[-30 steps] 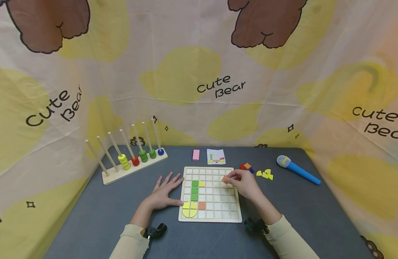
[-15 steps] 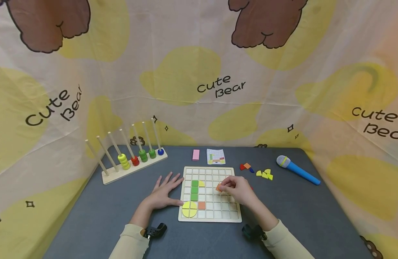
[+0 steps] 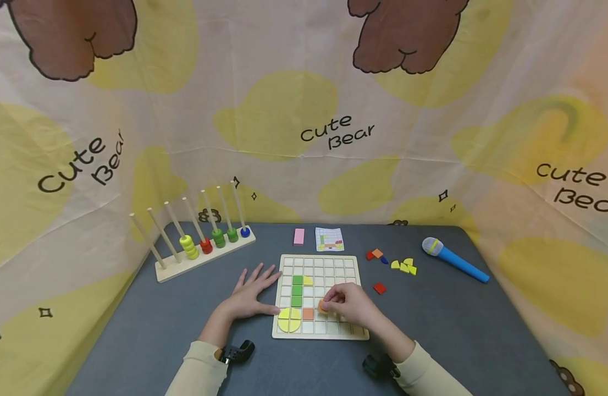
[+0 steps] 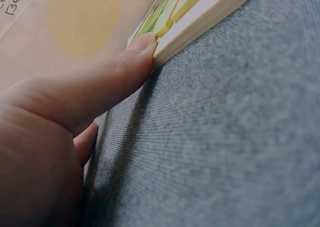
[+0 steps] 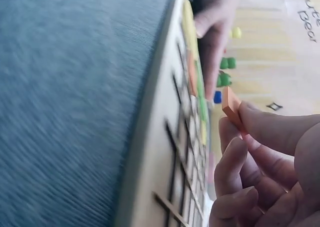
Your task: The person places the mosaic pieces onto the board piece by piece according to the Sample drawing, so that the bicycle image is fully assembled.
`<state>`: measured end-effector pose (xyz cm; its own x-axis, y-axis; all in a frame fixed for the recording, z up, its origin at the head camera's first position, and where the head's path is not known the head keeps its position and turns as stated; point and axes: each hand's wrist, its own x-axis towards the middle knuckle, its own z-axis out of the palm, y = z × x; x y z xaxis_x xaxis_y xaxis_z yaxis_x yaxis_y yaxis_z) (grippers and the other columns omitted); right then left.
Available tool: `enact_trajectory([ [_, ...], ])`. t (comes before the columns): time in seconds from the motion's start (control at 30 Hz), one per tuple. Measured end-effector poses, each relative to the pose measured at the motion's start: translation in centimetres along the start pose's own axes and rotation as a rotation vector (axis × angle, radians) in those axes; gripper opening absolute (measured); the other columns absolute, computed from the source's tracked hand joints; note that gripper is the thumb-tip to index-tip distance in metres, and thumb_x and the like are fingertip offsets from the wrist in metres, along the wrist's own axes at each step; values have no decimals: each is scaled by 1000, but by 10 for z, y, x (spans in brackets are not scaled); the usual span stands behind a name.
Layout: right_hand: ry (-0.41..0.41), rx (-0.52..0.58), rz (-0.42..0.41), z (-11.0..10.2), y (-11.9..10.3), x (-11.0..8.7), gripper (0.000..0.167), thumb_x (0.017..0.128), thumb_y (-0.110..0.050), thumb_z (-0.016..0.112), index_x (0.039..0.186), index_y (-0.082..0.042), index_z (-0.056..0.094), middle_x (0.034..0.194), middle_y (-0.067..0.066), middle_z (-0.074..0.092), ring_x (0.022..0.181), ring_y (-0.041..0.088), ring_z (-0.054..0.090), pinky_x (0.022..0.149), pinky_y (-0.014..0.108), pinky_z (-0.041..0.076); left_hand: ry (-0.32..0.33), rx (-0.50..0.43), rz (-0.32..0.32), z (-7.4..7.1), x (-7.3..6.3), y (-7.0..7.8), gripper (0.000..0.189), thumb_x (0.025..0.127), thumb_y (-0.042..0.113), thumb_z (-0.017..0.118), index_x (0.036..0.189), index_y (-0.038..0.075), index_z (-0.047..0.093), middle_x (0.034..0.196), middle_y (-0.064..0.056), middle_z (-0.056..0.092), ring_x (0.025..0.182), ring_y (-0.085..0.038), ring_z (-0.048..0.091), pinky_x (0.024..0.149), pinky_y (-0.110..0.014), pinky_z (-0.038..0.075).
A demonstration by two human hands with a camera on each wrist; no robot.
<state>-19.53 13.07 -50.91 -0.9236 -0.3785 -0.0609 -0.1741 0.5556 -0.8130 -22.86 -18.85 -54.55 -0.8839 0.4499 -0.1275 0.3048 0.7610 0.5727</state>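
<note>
My right hand point(image 3: 348, 303) pinches an orange square tile point(image 5: 230, 106) between thumb and fingers, over the lower middle of a white grid board point(image 3: 337, 265). My left hand point(image 3: 249, 295) lies with fingers spread at the board's left side, and its thumb point(image 4: 135, 57) touches the board's edge in the left wrist view. Set in the grid are a column of green tiles point(image 3: 297, 290), a yellow piece point(image 3: 308, 281), yellow quarter-circles forming a disc point(image 3: 289, 320), and an orange tile point(image 3: 308, 314) left of the pinched one.
Right of the board lie a red tile point(image 3: 380, 289), a small red, orange and blue group point(image 3: 377, 253), and several yellow pieces point(image 3: 404, 266). A blue microphone point(image 3: 457, 261) lies farther right. Behind are a pattern card point(image 3: 330, 240) and pink block point(image 3: 299, 237); a peg abacus point(image 3: 205, 256) stands left.
My right hand has moved toward me and left across the board with the orange tile, uncovering the red tile at the right. The left hand has stayed put.
</note>
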Motion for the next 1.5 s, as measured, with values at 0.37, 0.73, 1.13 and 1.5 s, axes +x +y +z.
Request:
enact_trajectory([
  [0.37, -12, -100, -19, 13, 6, 3, 11, 88, -23, 80, 80, -20, 73, 70, -9, 62, 64, 8, 54, 57, 23, 44, 0, 3, -6, 0, -1, 1, 99, 77, 71, 72, 159, 33, 31, 170, 2, 17, 158, -32, -4, 121, -62, -13],
  [0.73, -3, -150, -1, 18, -2, 2, 9, 86, -22, 81, 79, -21, 75, 69, -12, 62, 62, 7, 52, 56, 23, 44, -1, -4, -13, -2, -2, 4, 100, 77, 71, 73, 159, 33, 31, 170, 3, 16, 158, -31, -4, 121, -61, -14],
  [1.13, 30, -145, 1, 22, 2, 4, 13, 84, -21, 83, 81, -18, 72, 71, -9, 61, 63, 8, 52, 56, 22, 43, -1, 5, -22, -1, -1, 4, 100, 77, 70, 73, 160, 34, 31, 170, 3, 16, 158, -31, -4, 121, -61, -14],
  [1.5, 62, -112, 75, -5, -2, 9, 8, 87, -20, 80, 86, -18, 72, 78, -6, 64, 69, 13, 55, 59, 26, 46, -2, -1, -20, -1, -1, 4, 100, 77, 70, 73, 160, 33, 31, 170, 3, 16, 158, -31, -5, 121, -61, -14],
])
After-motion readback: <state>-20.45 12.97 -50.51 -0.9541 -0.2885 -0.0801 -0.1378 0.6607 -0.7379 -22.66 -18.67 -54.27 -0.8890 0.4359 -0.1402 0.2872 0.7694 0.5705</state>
